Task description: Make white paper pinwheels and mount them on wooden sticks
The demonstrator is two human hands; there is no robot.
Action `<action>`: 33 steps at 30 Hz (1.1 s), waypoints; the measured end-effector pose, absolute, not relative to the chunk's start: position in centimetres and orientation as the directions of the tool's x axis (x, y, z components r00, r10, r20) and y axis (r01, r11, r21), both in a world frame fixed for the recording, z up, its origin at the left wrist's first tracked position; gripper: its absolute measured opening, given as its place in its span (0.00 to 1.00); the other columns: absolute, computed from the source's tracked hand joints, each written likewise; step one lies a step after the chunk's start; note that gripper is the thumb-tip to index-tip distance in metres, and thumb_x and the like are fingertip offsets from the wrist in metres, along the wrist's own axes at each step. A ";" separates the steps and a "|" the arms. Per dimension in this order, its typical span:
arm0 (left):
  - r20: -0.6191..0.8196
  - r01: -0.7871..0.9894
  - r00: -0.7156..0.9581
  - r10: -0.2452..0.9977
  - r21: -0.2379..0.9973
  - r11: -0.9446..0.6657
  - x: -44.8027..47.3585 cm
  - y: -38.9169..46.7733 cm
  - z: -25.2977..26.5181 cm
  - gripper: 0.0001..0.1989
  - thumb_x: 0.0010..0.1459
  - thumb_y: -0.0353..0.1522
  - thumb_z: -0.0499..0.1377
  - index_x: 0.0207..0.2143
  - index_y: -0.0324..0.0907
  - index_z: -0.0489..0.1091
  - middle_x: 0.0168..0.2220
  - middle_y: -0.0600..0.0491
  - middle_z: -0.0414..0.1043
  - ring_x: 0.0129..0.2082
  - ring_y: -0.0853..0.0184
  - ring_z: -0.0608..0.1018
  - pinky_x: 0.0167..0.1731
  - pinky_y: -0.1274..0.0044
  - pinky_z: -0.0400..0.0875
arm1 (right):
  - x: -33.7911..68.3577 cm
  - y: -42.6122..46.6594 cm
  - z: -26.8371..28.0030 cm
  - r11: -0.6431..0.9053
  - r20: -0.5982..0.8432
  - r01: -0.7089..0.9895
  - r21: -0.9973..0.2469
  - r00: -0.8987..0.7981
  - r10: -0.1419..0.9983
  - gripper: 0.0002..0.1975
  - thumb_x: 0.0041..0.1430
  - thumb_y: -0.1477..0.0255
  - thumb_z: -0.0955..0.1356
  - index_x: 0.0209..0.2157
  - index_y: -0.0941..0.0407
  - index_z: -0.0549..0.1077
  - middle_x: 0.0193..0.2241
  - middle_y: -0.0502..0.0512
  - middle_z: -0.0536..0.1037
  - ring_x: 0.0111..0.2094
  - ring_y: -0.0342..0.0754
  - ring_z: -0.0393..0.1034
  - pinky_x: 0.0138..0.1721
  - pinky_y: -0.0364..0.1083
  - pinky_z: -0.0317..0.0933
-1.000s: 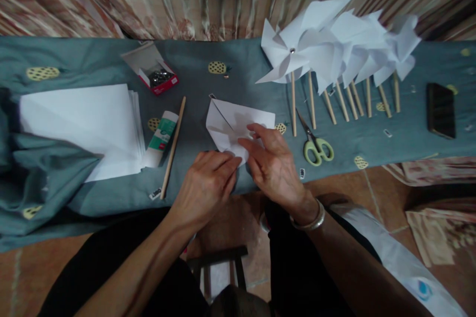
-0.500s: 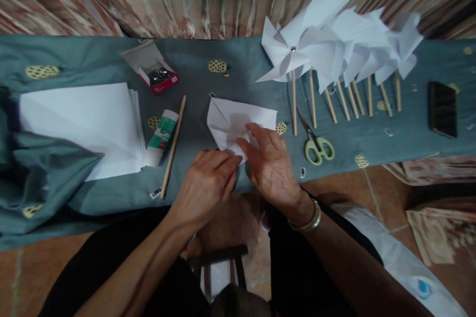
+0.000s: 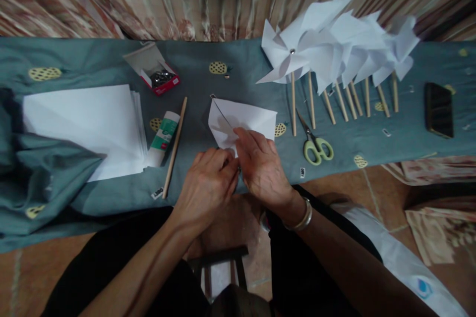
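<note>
Grip: the bare left hand (image 3: 208, 178) curls its fingers at the near corner of a folded sheet of white paper (image 3: 258, 116); the bare right hand (image 3: 262, 166) lies over the near part, its fingers together; the two are close together there, and whether either pinches the corner cannot be told.
Sheet: mid-table, a slanting fold line running from its far left corner; the near edge is hidden by the hands.
Pinwheels: a row of white paper pinwheels (image 3: 292, 62) on pale wooden sticks (image 3: 293, 109); they overlap, so most vanes and centres are covered.
Stack: plain white sheets (image 3: 85, 114), their near left part hidden under bunched cloth (image 3: 55, 156).
Box: a small open red-and-white cardboard box (image 3: 165, 87); the shiny metal bits (image 3: 160, 78) inside are too small to make out.
Surface: a long table (image 3: 197, 64) under grey-green cloth printed with yellow pineapples; both ends are cut off.
Room: a beige pleated curtain (image 3: 223, 0) behind; reddish-brown floor tiles (image 3: 353, 185) below; a dark stool (image 3: 241, 275), cut off by the bottom edge.
</note>
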State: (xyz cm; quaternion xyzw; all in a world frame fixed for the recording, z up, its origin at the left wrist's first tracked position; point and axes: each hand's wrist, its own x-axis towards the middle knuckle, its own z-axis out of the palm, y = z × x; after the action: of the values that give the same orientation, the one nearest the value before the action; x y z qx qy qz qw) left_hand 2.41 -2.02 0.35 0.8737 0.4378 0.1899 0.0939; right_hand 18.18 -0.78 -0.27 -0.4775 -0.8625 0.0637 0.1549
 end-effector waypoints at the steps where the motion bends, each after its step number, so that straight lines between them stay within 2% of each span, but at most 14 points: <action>1: 0.242 0.731 0.548 0.801 0.327 -0.599 2.4 -2.0 0.3 0.07 0.61 0.27 0.54 0.36 0.36 0.72 0.33 0.48 0.71 0.34 0.61 0.71 0.32 0.70 0.66 | 18.1 -0.6 -0.1 0.539 0.210 0.807 -0.241 -0.499 0.841 0.14 0.65 0.78 0.59 0.49 0.62 0.69 0.57 0.68 0.68 0.57 0.59 0.60 0.49 0.55 0.60; 5: 0.227 0.736 0.552 0.803 0.320 -0.596 2.4 -2.0 0.4 0.08 0.62 0.28 0.53 0.36 0.37 0.72 0.33 0.48 0.71 0.34 0.61 0.71 0.32 0.71 0.65 | 18.0 -0.1 0.4 0.534 0.205 0.824 -0.191 -0.499 0.842 0.11 0.65 0.77 0.60 0.40 0.59 0.73 0.57 0.64 0.69 0.55 0.56 0.61 0.48 0.53 0.59; 8: 0.219 0.738 0.552 0.805 0.321 -0.593 2.4 -1.9 0.5 0.09 0.62 0.28 0.52 0.34 0.37 0.72 0.33 0.48 0.71 0.34 0.61 0.71 0.33 0.71 0.64 | 17.9 0.0 0.4 0.551 0.201 0.821 -0.149 -0.521 0.830 0.11 0.65 0.77 0.60 0.37 0.59 0.74 0.57 0.63 0.70 0.54 0.56 0.61 0.47 0.52 0.59; 14: 0.204 0.745 0.542 0.815 0.332 -0.579 2.5 -2.0 0.6 0.08 0.61 0.28 0.54 0.36 0.37 0.72 0.34 0.48 0.72 0.35 0.61 0.72 0.33 0.70 0.66 | 18.0 -0.7 -0.5 0.562 0.252 0.815 -0.142 -0.519 0.817 0.13 0.65 0.78 0.59 0.46 0.63 0.71 0.56 0.66 0.71 0.54 0.56 0.61 0.47 0.52 0.60; 19: 0.204 0.744 0.538 0.818 0.342 -0.574 2.5 -2.0 0.5 0.07 0.60 0.27 0.55 0.36 0.37 0.73 0.34 0.49 0.72 0.36 0.60 0.72 0.34 0.70 0.66 | 18.2 -1.0 -0.5 0.563 0.266 0.820 -0.103 -0.523 0.810 0.15 0.65 0.79 0.58 0.48 0.63 0.71 0.55 0.64 0.72 0.54 0.55 0.62 0.47 0.52 0.62; 23: 0.250 0.729 0.528 0.812 0.358 -0.584 2.4 -2.1 0.3 0.09 0.60 0.27 0.56 0.41 0.36 0.73 0.37 0.48 0.73 0.37 0.60 0.73 0.35 0.70 0.67 | 18.9 -1.0 -0.1 0.462 0.236 0.861 -0.210 -0.414 0.879 0.16 0.64 0.78 0.58 0.48 0.57 0.72 0.57 0.61 0.69 0.56 0.57 0.61 0.51 0.56 0.62; 26: 0.262 0.723 0.523 0.811 0.368 -0.585 2.4 -2.1 0.3 0.09 0.60 0.27 0.56 0.42 0.36 0.73 0.37 0.48 0.74 0.37 0.60 0.73 0.35 0.70 0.67 | 19.2 -0.8 0.0 0.456 0.258 0.849 -0.267 -0.393 0.883 0.17 0.64 0.78 0.57 0.47 0.57 0.73 0.57 0.61 0.68 0.56 0.57 0.61 0.52 0.56 0.61; 30: 0.232 0.732 0.527 0.818 0.365 -0.575 2.4 -2.1 0.3 0.08 0.61 0.27 0.55 0.41 0.36 0.73 0.37 0.48 0.74 0.38 0.60 0.73 0.36 0.70 0.67 | 19.1 -0.7 -0.1 0.461 0.240 0.853 -0.246 -0.407 0.881 0.17 0.63 0.78 0.58 0.48 0.55 0.72 0.58 0.60 0.68 0.56 0.56 0.61 0.52 0.55 0.60; 33: 0.204 0.741 0.537 0.818 0.350 -0.574 2.4 -2.0 0.3 0.09 0.61 0.28 0.54 0.41 0.37 0.73 0.37 0.48 0.73 0.37 0.61 0.73 0.36 0.70 0.66 | 18.9 -0.7 -0.2 0.484 0.238 0.856 -0.180 -0.439 0.866 0.15 0.64 0.77 0.59 0.48 0.57 0.72 0.58 0.61 0.68 0.56 0.57 0.60 0.50 0.54 0.60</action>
State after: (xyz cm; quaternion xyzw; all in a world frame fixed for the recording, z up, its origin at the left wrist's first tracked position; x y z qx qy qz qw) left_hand 2.35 -2.00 0.32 0.8697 0.4482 0.1747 0.1111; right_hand 18.89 -0.68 -0.22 -0.5077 -0.8482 0.0164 0.1500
